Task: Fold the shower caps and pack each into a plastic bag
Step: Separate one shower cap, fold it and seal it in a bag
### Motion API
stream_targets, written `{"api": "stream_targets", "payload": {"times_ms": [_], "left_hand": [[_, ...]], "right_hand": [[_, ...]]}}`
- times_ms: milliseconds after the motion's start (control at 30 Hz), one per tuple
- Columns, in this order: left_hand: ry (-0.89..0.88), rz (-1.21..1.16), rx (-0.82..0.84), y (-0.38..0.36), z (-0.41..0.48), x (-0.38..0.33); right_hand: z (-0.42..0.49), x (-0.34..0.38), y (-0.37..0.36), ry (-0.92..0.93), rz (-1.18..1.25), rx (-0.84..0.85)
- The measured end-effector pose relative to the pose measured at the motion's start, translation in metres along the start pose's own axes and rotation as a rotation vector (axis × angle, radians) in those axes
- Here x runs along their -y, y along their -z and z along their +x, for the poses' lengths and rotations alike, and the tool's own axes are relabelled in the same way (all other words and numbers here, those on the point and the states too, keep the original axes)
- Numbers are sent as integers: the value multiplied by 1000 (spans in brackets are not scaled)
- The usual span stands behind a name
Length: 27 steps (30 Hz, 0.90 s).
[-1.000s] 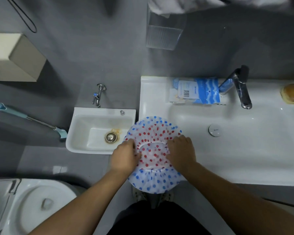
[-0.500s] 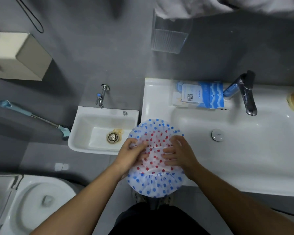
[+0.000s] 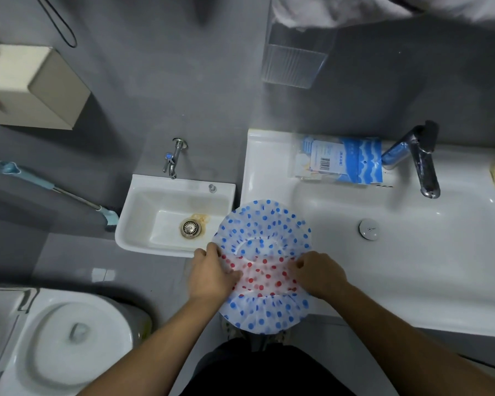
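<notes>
Pretty dim in here, grey wall murky, white sink [image 3: 412, 295] catching soft glare, my left hand [image 3: 212, 277] slightly motion-blurred (wide-angle lens bends the edges too).

Only print in view: the blue-and-white packet [image 3: 344, 161] on the back ledge of the washbasin [image 3: 269, 155]. You can see a white label with a barcode and a small blue box of characters on it, all too small and blurred to read. No legible words, brands or numbers anywhere else.
</notes>
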<state>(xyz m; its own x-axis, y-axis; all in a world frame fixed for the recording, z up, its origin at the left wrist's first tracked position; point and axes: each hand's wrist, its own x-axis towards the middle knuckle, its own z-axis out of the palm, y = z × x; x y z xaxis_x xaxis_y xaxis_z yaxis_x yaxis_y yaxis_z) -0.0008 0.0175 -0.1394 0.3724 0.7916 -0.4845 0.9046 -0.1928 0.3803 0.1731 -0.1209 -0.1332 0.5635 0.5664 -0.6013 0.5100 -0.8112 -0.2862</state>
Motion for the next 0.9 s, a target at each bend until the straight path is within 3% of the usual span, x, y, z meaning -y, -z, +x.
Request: {"api": "stream_targets", "payload": {"times_ms": [67, 133, 200, 267, 367, 467, 567, 633, 767, 900], "left_hand": [[-29, 54, -58, -4, -2, 5], [-41, 99, -41, -6, -2, 9], [-63, 138, -51, -7, -2, 11], [-121, 191, -87, -4, -2, 11], [-122, 149, -53, 0, -1, 7], [34, -138, 89, 10, 2, 1], [270, -683, 385, 23, -1, -9], [319, -925, 558, 26, -8, -23], [339, -1060, 681, 7, -19, -43], [399, -1143, 662, -7, -21, -43]], "right_hand": [[-6, 8, 4, 2, -105, 32], [-14, 23, 9, 83, -39, -10], [-23, 44, 13, 150, 276, 20], [-28, 63, 13, 90, 601, 219], [-23, 68, 5, -95, 739, 410], [-15, 60, 1, -219, 895, 515], [-10, 56, -1, -270, 1006, 526], [-6, 52, -3, -281, 1050, 566], [0, 44, -3, -301, 1233, 696], [0, 42, -8, -256, 1276, 670]]}}
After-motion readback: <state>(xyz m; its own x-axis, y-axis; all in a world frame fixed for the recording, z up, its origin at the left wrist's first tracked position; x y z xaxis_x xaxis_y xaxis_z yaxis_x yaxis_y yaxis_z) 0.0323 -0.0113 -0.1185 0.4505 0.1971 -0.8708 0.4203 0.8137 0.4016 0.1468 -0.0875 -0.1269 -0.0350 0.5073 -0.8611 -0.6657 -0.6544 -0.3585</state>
